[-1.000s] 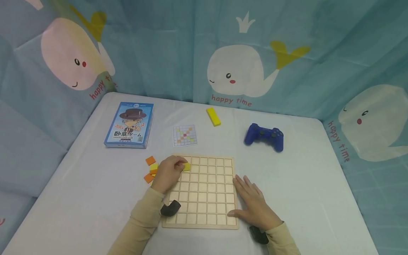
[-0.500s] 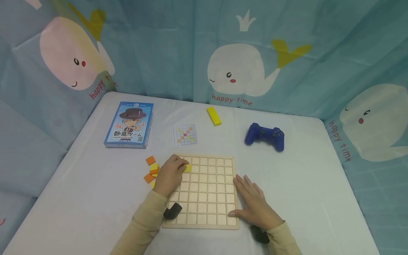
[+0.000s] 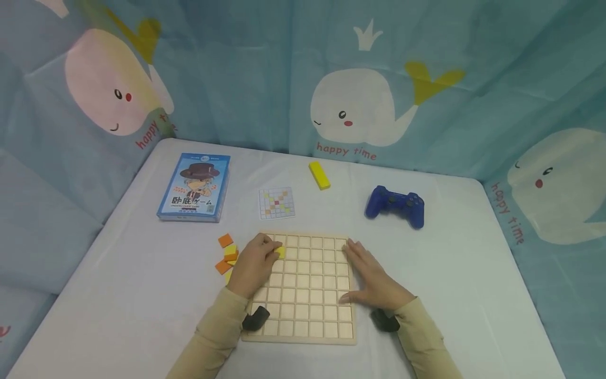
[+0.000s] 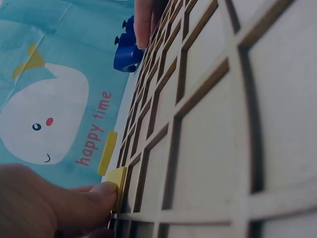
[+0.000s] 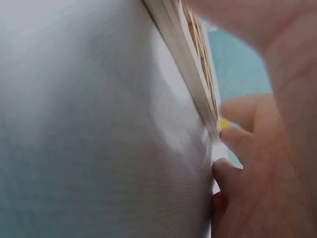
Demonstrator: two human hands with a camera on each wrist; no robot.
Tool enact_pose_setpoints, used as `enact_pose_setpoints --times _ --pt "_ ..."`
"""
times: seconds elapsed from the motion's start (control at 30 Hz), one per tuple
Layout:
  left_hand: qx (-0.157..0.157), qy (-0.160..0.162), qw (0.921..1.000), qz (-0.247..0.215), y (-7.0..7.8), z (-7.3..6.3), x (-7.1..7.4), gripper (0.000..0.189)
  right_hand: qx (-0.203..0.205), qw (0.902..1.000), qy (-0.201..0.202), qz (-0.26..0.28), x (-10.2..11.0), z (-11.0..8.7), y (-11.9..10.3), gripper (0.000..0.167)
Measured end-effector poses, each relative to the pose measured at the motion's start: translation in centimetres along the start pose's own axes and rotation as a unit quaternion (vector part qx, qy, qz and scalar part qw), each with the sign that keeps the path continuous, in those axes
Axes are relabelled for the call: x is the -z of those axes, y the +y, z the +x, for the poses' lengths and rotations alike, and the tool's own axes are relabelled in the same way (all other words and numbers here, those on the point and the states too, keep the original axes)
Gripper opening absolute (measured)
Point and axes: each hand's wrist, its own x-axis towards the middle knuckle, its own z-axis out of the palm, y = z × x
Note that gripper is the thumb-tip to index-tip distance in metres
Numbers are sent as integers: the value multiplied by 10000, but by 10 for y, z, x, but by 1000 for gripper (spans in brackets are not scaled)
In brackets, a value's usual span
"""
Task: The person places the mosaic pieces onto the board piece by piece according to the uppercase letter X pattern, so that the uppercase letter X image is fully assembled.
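Observation:
A pale wooden grid board (image 3: 303,297) lies on the white table between both hands. Near the board's upper left corner my left hand (image 3: 255,266) pinches a flat yellow tile (image 3: 281,252) over the grid; the left wrist view shows thumb and fingers on that yellow tile (image 4: 117,186). Whether the tile sits fully down in a cell is hard to tell. At the right edge, my right hand (image 3: 376,279) rests with fingers spread, thumb and fingertips against the frame. Loose orange (image 3: 225,240) and yellow tiles lie left of the board, partly hidden by the left hand.
Behind the board lies a card with a coloured grid pattern (image 3: 276,203). A blue game box (image 3: 195,187) stands back left, a yellow block (image 3: 319,175) lies at the back, and a blue game controller (image 3: 395,205) is back right. A whale-print curtain (image 3: 255,79) encloses the table.
My right hand has slid farther up along the board's right edge. My left hand stays at the yellow tile with only a slight shift; the head view has tilted a little.

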Motion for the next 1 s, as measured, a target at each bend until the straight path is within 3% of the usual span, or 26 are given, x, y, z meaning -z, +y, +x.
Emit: enact_pose_setpoints --times 0.23,0.53,0.63,0.77,0.87,1.0 --pt "-283 -157 9994 -128 -3 -2 0 30 267 9996 57 -78 -2 -1 7 112" --pt "-613 -267 9978 -29 -6 -2 2 35 194 9997 22 -119 -4 1 14 107" --pt "-581 -365 9976 -10 -5 -1 4 38 205 9997 61 -88 -5 1 13 107" --pt "-226 -548 9982 -110 1 -5 14 41 229 9997 95 -57 -4 1 12 106" --pt "-81 -286 9995 -144 6 -15 29 38 189 9998 79 7 -3 1 11 105" --pt "-158 541 9980 284 3 -39 47 34 93 9999 47 88 -2 -1 11 104"
